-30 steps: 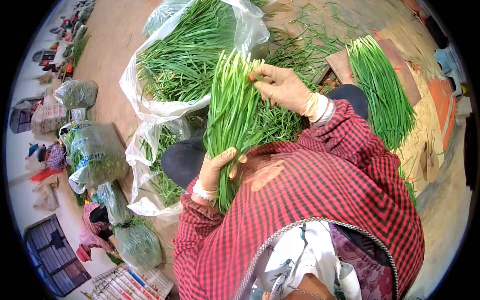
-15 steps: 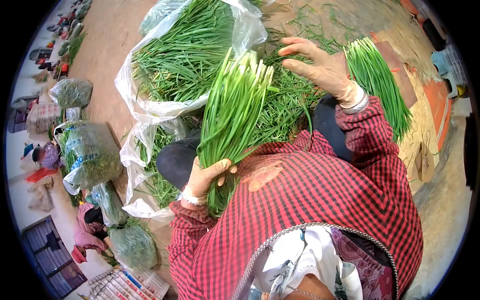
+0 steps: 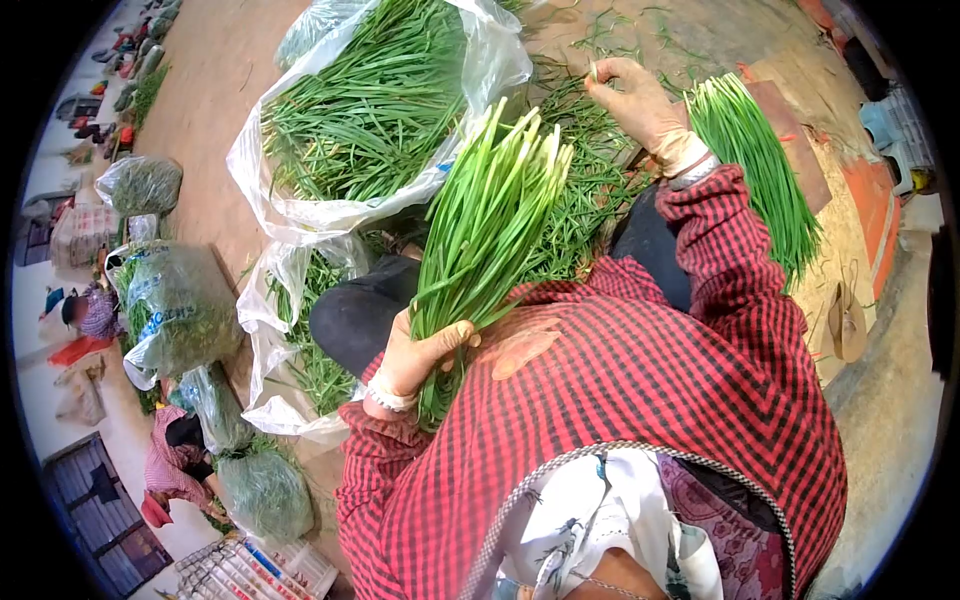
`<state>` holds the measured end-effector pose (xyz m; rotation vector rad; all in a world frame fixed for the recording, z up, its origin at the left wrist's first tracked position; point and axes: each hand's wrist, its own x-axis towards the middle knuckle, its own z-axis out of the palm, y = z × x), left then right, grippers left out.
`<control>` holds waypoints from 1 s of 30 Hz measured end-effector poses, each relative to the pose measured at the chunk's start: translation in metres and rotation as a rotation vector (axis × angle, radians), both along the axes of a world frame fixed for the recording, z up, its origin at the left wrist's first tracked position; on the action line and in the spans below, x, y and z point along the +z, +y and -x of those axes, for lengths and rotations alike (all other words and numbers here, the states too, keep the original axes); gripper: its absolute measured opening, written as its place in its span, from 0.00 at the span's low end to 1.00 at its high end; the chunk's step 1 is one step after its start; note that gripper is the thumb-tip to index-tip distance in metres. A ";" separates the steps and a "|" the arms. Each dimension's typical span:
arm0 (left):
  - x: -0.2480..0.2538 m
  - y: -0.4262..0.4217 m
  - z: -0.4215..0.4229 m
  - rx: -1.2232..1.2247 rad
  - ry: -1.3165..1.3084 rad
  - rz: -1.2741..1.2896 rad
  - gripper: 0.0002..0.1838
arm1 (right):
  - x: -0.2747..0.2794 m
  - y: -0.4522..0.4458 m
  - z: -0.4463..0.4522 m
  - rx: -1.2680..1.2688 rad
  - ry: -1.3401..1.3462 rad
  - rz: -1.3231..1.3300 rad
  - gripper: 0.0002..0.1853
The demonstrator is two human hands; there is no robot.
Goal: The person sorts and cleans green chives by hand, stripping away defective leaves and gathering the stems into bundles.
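Observation:
My left hand (image 3: pixel 425 355) is wrapped round the lower leafy part of a bunch of garlic chives (image 3: pixel 490 215). The pale cut ends fan out upward, away from my body. Up to the right of the bunch, my right hand (image 3: pixel 640 108) is raised with thumb and fingers pinched together. A tiny pale bit shows at its fingertips, too small to name. Beneath it, loose green trimmings (image 3: pixel 590 215) lie heaped between my knees. A second, neatly aligned bunch of chives (image 3: pixel 760 170) rests just right of my right wrist.
A large clear plastic bag (image 3: pixel 250 190) full of chives lies open ahead, with another bag (image 3: pixel 265 385) of greens by my left knee. Stuffed bags (image 3: pixel 185 305) line the left side, where a co-worker (image 3: pixel 175 455) bends over. A sandal (image 3: pixel 850 325) lies at right.
My right hand has gone from spread fingers to a pinch and moved slightly up. The bunch in my left hand has tilted a little to the right.

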<state>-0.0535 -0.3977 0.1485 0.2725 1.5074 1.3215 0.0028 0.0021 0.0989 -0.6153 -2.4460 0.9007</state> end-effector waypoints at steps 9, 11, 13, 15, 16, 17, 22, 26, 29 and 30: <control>-0.005 0.011 -0.001 -0.103 -0.037 0.001 0.15 | 0.043 -0.059 0.006 0.575 0.054 0.335 0.15; -0.005 0.013 0.001 -0.087 -0.081 -0.024 0.16 | 0.044 -0.062 0.006 0.519 0.151 0.628 0.09; -0.003 0.013 0.002 -0.050 -0.122 -0.049 0.19 | 0.044 -0.053 0.003 0.413 0.243 0.599 0.10; -0.007 0.010 0.004 -0.006 -0.195 -0.052 0.20 | 0.042 -0.031 -0.002 0.264 0.200 0.433 0.14; -0.006 0.010 0.005 0.011 -0.223 -0.072 0.19 | 0.041 -0.033 -0.002 0.268 0.199 0.433 0.14; -0.006 0.012 0.005 0.016 -0.223 -0.074 0.19 | 0.039 -0.037 -0.003 0.198 0.258 0.128 0.15; -0.007 0.028 0.005 0.052 -0.269 -0.118 0.13 | 0.071 -0.120 -0.006 0.574 0.296 -0.424 0.16; -0.013 0.027 0.002 -0.009 -0.299 -0.090 0.17 | 0.042 -0.140 -0.001 0.708 0.255 -0.268 0.11; -0.008 0.026 -0.002 0.009 -0.309 -0.080 0.15 | 0.046 -0.134 -0.004 0.637 0.200 0.327 0.07; -0.008 0.025 -0.002 0.013 -0.300 -0.070 0.15 | 0.051 -0.130 -0.006 0.546 0.186 0.782 0.07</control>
